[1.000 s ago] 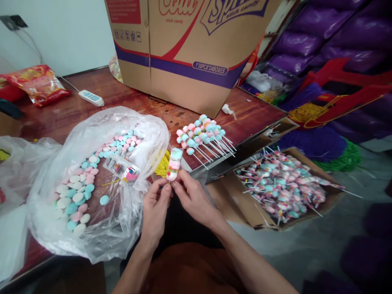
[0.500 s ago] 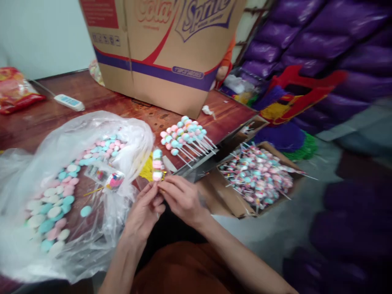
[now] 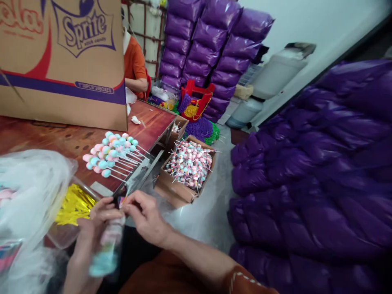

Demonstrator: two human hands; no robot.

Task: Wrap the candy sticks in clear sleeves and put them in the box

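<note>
My left hand [image 3: 92, 228] is wrapped round a wrapped candy skewer [image 3: 105, 250] of pink and blue pieces, which points down toward me and is blurred. My right hand [image 3: 143, 214] pinches the skewer's upper end, close against the left fingers. A bunch of unwrapped candy skewers [image 3: 110, 154] lies on the wooden table [image 3: 61, 139] just beyond my hands. Gold twist ties [image 3: 73, 204] sit in a clear tub left of my hands. A clear plastic bag [image 3: 29, 196] of loose candies fills the lower left.
A big Sprite cardboard box [image 3: 65, 61] stands on the table behind. A low carton of wrapped skewers [image 3: 188, 165] sits on the floor. Purple sacks [image 3: 306, 171] pile up at right and at the back. Another person in orange [image 3: 134, 65] sits behind the box.
My view has swung to the right. The skewer, upright before, now tips down in my left hand; both hands stay together on it.
</note>
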